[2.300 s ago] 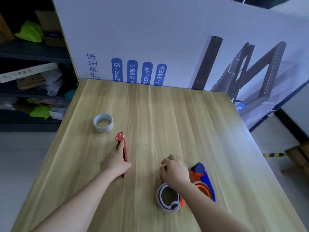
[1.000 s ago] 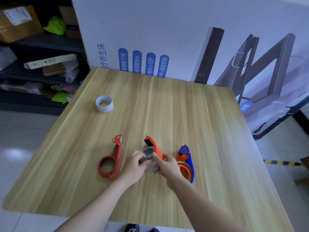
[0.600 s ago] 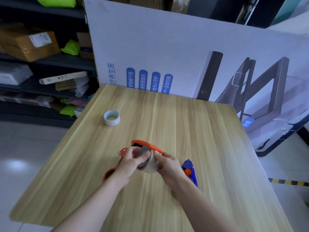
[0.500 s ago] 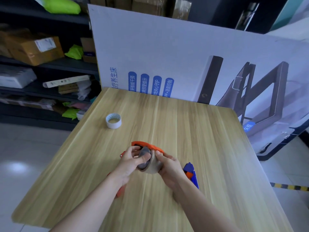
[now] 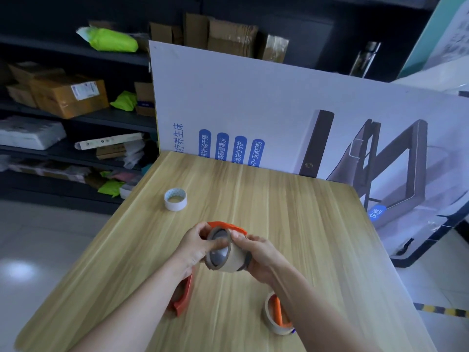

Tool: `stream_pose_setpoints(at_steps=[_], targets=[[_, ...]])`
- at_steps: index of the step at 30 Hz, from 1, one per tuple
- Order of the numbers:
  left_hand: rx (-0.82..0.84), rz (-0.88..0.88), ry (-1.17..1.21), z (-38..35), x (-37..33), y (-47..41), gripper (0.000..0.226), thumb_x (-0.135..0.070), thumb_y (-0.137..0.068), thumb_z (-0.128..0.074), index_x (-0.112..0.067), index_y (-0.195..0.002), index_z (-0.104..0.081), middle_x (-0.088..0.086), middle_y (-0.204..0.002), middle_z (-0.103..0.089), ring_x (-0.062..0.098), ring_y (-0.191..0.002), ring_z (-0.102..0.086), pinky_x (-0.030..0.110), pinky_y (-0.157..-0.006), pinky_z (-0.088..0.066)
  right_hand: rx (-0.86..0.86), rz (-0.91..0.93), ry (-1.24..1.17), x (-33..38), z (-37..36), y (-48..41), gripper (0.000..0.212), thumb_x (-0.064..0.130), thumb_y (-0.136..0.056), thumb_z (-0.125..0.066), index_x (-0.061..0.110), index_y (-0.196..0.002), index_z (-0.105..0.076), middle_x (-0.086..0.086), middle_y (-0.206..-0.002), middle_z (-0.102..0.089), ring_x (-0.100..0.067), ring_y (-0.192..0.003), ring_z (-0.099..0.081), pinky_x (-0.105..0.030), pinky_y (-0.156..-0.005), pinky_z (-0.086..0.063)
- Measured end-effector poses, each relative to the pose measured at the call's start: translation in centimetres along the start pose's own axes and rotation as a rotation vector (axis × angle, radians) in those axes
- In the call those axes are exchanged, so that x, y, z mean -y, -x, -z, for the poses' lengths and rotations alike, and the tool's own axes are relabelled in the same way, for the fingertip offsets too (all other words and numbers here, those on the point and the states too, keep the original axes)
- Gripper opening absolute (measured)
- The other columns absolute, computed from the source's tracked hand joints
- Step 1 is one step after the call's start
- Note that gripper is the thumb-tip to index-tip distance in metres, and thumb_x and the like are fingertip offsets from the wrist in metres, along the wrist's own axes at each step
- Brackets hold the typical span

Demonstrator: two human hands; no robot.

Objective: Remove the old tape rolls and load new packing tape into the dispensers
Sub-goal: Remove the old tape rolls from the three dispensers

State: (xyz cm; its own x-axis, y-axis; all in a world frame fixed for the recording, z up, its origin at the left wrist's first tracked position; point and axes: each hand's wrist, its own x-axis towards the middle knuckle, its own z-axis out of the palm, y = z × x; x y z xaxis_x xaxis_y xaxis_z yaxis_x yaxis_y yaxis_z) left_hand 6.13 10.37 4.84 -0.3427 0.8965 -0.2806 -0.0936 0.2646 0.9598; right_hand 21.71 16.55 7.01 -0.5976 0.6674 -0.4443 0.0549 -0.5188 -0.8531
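Both hands are raised just above the tabletop [image 5: 317, 224], near its middle, closed together on one brown roll [image 5: 225, 260]; the roll sits in an orange dispenser [image 5: 228, 225], whose orange band arcs over the top of the roll between the two hands.

Left hand [image 5: 194, 246]: fingers curled over the far upper side where dispenser and roll meet; thumb laid across the roll's open face, over the grey hub; a firm pinch, not spread.

Right hand [image 5: 264, 257]: palm cupped round the roll's right side; thumb pressed on the upper rim; the other fingers wrap behind, mostly hidden; a dark grey part shows between palm and roll.

The roll is tilted, its open face turned left and toward the camera; whether it is fully seated on the hub cannot be told.

On the tabletop: a red dispenser [image 5: 184, 298] lies under the left wrist, partly covered by the forearm; a pale roll [image 5: 269, 320] stands on edge just beside the right forearm, with an orange part inside its ring; a white roll [image 5: 175, 199] lies flat toward the far left, well apart from the hands.

Behind the tabletop a white printed board [image 5: 253, 97] stands upright; shelves [image 5: 76, 49] with cartons and green bags fill the left background.
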Motion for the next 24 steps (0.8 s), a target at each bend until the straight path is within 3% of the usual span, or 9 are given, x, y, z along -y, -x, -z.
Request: stream_pose_setpoints(at_steps=[3,7,9,12,15,18,21,24], targets=[[-0.017,-0.009,0.002,-0.1,-0.6,0.1,0.072,-0.056,-0.042,-0.089,-0.013,-0.091,-0.060,0.003,-0.092,-0.070,0.021,-0.085,-0.066,0.032,-0.061,-0.049,-0.056,0.029,-0.006,0.4,-0.3,0.1,0.054,0.035,-0.069,-0.077,-0.003,-0.107,-0.065,-0.017,-0.096,-0.071,-0.030,-0.085,-0.066,-0.044,-0.076,-0.048],[0.114,-0.003,0.026,-0.8,-1.5,0.8,0.072,-0.067,-0.057,-0.077,-0.025,-0.113,-0.063,-0.001,-0.111,-0.070,0.016,-0.103,-0.066,0.029,-0.072,-0.053,-0.182,0.073,0.023,0.1,-0.7,-0.2,0.047,0.029,-0.075,-0.079,0.002,-0.107,-0.059,-0.014,-0.094,-0.072,-0.026,-0.082,-0.066,-0.038,-0.069,-0.049],[0.102,-0.058,-0.079,-1.3,-1.7,1.0,0.075,-0.063,-0.047,-0.080,-0.032,-0.112,-0.059,-0.007,-0.115,-0.066,0.010,-0.106,-0.063,0.026,-0.075,-0.052,-0.202,0.060,0.034,-0.2,-0.9,-0.4,0.051,0.029,-0.080,-0.078,0.001,-0.116,-0.055,-0.019,-0.108,-0.071,-0.031,-0.094,-0.068,-0.040,-0.077,-0.052],[0.076,-0.113,-0.208,-1.1,-2.0,0.7,0.064,-0.049,-0.052,-0.088,-0.035,-0.106,-0.058,-0.008,-0.118,-0.059,0.006,-0.106,-0.059,0.022,-0.076,-0.050,-0.221,0.057,0.121,0.2,-0.5,-0.2,0.065,0.042,-0.080,-0.076,0.008,-0.126,-0.047,-0.011,-0.118,-0.066,-0.026,-0.104,-0.067,-0.043,-0.086,-0.055],[0.043,-0.175,-0.589,-0.8,-2.0,0.5,0.060,-0.054,-0.057,-0.080,-0.035,-0.107,-0.053,-0.013,-0.116,-0.047,0.006,-0.108,-0.052,0.027,-0.087,-0.050,-0.175,0.041,0.240,1.4,-0.3,0.3,0.076,0.057,-0.075,-0.073,0.024,-0.135,-0.040,-0.004,-0.125,-0.061,-0.016,-0.107,-0.063,-0.035,-0.081,-0.057],[0.061,-0.220,-0.740,-1.3,-2.3,0.9,0.066,-0.059,-0.054,-0.065,-0.031,-0.113,-0.049,-0.012,-0.112,-0.043,0.007,-0.110,-0.047,0.026,-0.090,-0.046,-0.207,0.039,0.415,1.7,-0.8,-0.2,0.053,0.049,-0.079,-0.074,0.020,-0.120,-0.056,-0.004,-0.109,-0.069,-0.015,-0.094,-0.068,-0.035,-0.078,-0.059],[0.088,-0.220,-0.677,-0.8,-2.3,0.8,0.077,-0.054,-0.055,-0.073,-0.027,-0.123,-0.047,-0.012,-0.118,-0.041,0.007,-0.114,-0.044,0.024,-0.094,-0.042,-0.337,0.080,0.348,1.8,-0.6,-0.2,0.026,0.031,-0.091,-0.064,0.010,-0.106,-0.068,-0.011,-0.096,-0.073,-0.018,-0.079,-0.070,-0.031,-0.065,-0.060],[0.084,-0.241,-0.763,-0.4,-2.0,1.0,0.077,-0.057,-0.056,-0.067,-0.026,-0.124,-0.047,-0.012,-0.119,-0.041,0.006,-0.115,-0.042,0.025,-0.095,-0.042,-0.309,0.067,0.417,1.7,0.2,-0.3,0.042,0.050,-0.087,-0.065,0.015,-0.109,-0.066,-0.008,-0.102,-0.072,-0.017,-0.086,-0.068,-0.031,-0.068,-0.059]])
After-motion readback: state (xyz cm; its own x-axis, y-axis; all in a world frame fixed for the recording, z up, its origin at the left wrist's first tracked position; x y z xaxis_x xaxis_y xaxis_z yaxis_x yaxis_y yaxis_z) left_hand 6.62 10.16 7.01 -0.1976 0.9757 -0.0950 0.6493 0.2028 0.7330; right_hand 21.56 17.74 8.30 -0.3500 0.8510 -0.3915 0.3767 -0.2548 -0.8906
